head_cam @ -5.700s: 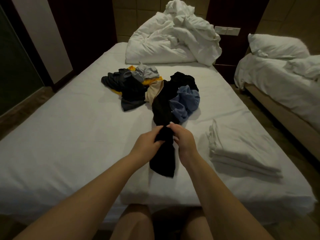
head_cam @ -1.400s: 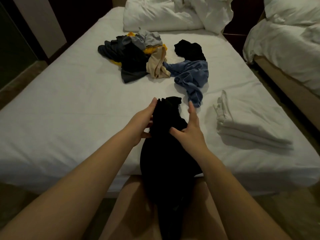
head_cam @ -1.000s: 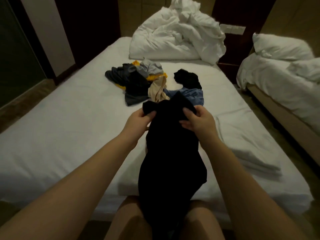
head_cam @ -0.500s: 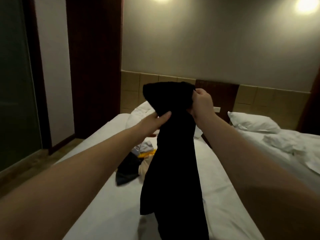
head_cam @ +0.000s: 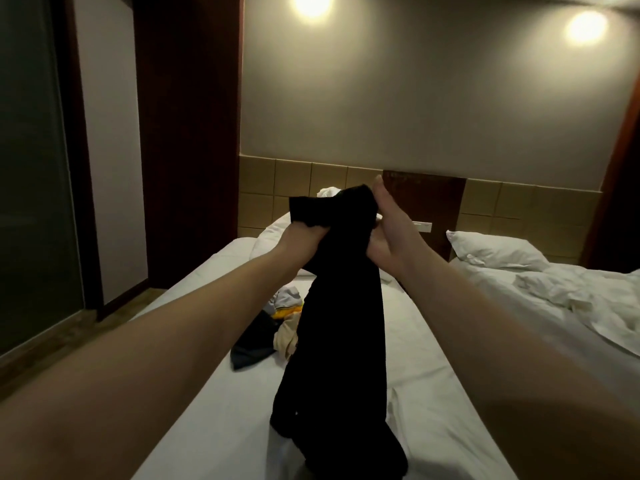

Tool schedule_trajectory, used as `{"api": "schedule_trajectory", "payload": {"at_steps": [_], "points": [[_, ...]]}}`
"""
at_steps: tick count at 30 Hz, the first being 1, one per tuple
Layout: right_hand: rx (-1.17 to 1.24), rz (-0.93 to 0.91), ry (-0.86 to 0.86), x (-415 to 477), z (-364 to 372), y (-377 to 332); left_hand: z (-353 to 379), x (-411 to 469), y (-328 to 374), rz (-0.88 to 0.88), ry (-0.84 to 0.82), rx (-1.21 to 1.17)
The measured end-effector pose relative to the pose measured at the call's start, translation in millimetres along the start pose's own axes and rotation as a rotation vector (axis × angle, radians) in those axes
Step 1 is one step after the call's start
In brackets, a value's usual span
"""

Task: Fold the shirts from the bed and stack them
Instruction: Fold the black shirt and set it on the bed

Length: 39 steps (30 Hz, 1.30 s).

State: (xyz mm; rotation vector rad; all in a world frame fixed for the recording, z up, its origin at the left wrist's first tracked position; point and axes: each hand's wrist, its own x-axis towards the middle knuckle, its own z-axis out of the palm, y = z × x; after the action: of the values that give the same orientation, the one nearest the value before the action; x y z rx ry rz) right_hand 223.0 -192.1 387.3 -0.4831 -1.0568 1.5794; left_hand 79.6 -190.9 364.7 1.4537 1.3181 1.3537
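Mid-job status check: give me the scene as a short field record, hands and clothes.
held item: black shirt, raised over the bed, hanging bunched
left hand: grips the shirt's top
right hand: against the shirt's top, grip unclear
clothes pile: unfolded, on the bed behind the shirt
folded stack: none in view

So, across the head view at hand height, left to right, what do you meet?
Glass door → pale wall panel → dark wooden panel → left hand → black shirt → right hand → pillow on the neighbouring bed.
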Motion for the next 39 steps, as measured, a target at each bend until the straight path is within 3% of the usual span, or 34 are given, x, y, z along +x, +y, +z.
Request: {"api": "schedule_trajectory", "payload": {"at_steps": [4, 10, 15, 22, 30, 34, 37, 39], "points": [[-0.624, -0.177, 0.100, -10.3, -6.4, 5.5, -5.5, -18.9, 7.8, 0.066, 0.038, 0.044], [-0.747, -0.185, 0.315, -17.9, -35.7, -9.3, -20.9, -27.5, 11.0, 0.110, 0.069, 0.187], [-1.038, -0.101, 0.186, -20.1, -43.6, -17.5, -36.1, -24.6, 20.1, 0.187, 0.109, 0.280], [-0.698, 0.147, -0.081, -19.3, -38.1, -13.3, -66.9, -14.4, 16.8, 0.148, 0.173, 0.412], [-0.626, 0.258, 0.035, 1.0, -18.6, 27.2, -67.3, -26.0, -35.1, -0.099, -0.110, 0.541], [-0.721, 0.288, 0.081, 10.7, -11.3, 40.2, -69.1, -15.4, -54.6, -0.010, -0.060, 0.438], [-0.766, 0.273, 0.037, 17.9, -6.7, 48.8, -62.1, -9.3, -59.1, 0.149, 0.015, 0.626], [-0.806, 0.258, -0.001, 21.7, -4.1, 53.9, -51.6, -7.5, -56.2, 0.293, -0.037, 0.741]]}}
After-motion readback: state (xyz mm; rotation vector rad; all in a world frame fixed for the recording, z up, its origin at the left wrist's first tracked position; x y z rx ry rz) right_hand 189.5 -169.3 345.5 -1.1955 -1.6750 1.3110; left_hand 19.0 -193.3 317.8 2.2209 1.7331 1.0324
